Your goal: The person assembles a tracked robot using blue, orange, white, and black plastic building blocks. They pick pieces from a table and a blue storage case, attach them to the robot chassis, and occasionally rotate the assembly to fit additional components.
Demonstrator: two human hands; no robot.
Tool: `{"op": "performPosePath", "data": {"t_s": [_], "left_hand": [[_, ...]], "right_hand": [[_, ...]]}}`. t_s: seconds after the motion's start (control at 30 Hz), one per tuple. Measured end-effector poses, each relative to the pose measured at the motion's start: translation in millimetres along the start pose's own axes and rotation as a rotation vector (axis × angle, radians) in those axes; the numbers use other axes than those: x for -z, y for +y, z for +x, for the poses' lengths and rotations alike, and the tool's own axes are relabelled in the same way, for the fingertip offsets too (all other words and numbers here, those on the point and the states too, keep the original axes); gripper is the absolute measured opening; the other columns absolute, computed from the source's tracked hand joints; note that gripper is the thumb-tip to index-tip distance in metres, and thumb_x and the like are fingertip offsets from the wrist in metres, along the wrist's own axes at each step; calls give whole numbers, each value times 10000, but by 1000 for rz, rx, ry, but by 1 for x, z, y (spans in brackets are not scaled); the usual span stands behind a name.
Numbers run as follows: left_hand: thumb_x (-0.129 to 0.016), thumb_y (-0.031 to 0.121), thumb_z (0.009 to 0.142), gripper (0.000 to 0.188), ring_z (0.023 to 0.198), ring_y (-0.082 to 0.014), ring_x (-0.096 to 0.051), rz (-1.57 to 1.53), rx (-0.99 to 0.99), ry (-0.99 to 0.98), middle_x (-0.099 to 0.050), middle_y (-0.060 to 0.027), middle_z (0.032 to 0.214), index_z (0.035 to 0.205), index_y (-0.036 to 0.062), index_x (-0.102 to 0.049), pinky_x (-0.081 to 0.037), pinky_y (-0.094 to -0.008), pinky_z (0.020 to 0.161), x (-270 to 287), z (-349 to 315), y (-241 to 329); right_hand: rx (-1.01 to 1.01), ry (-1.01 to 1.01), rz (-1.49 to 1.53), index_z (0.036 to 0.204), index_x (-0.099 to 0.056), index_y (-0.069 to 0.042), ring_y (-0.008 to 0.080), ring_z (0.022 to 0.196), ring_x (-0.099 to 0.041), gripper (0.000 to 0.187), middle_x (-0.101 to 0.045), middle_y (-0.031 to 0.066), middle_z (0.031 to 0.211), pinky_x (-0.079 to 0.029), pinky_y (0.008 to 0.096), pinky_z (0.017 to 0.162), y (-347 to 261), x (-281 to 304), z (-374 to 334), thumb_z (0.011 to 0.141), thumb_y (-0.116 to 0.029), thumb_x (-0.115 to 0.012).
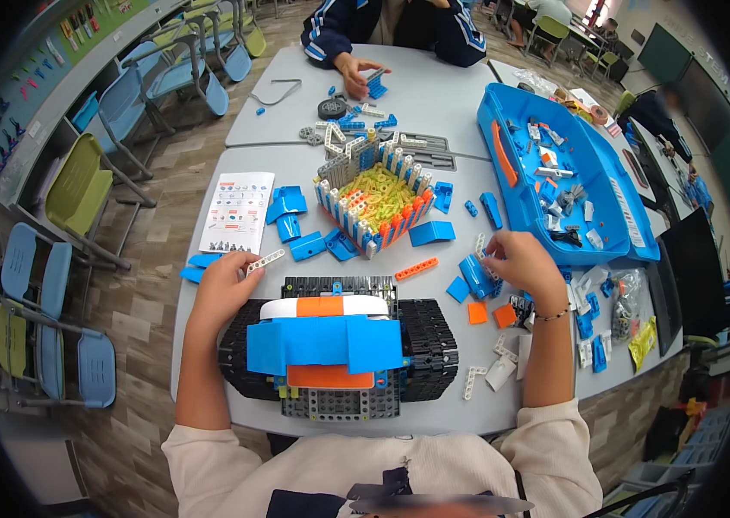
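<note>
Between the thumb and fingers of my left hand (pixel 225 287) is a pale grey perforated beam (pixel 266 262), its free end pointing right. My right hand (pixel 524 263) reaches down into a small pile, fingers curled beside a blue curved panel (pixel 475 274) and a white perforated beam (pixel 480 245). What its fingertips pinch, if anything, is hidden. Directly in front of me stands a tracked model vehicle (pixel 328 345) with black treads and a blue, white and orange body. An orange beam (pixel 417 268) lies on the table between my hands.
Beyond the vehicle sits a brick-walled box (pixel 373 194) of yellow-green small pieces. Blue panels (pixel 307 245) surround it, with a printed sheet (pixel 237 211) at left. A blue case (pixel 546 173) of parts stands at right. Across the table another person's hand (pixel 356 74) holds blue pieces.
</note>
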State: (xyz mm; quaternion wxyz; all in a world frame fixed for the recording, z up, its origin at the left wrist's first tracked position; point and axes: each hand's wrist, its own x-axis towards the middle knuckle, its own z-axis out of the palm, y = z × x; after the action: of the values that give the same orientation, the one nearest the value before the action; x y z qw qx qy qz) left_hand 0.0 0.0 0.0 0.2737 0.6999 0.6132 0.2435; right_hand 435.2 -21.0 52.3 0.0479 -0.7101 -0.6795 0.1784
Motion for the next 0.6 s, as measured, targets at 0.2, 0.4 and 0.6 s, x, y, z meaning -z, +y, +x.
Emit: {"op": "performPosePath", "data": {"t_s": [0.2,0.4,0.6], "left_hand": [[-677,166,806,253,690,-209,-579,26,-84,14,-632,-108,789,1003,8,-692,-456,-323,642,3,-4,4],[-703,168,787,261,775,-236,-616,47,-72,1,-622,-110,804,1000,18,-694,-478,-339,702,4,-3,4],[-694,168,796,255,668,-186,-535,88,-139,47,-579,-79,815,1012,32,-682,-446,-296,622,5,-6,2]], "right_hand": [[242,227,265,919,-670,21,213,710,-644,151,-662,121,782,-513,315,659,-36,33,2,850,-113,-657],[442,78,71,966,-665,7,198,743,-640,176,-676,123,817,-500,318,673,-61,48,127,864,-131,-628],[459,108,-135,1012,-689,-61,329,884,-661,237,-688,192,945,-514,393,795,-72,18,253,791,-117,-622]]}}
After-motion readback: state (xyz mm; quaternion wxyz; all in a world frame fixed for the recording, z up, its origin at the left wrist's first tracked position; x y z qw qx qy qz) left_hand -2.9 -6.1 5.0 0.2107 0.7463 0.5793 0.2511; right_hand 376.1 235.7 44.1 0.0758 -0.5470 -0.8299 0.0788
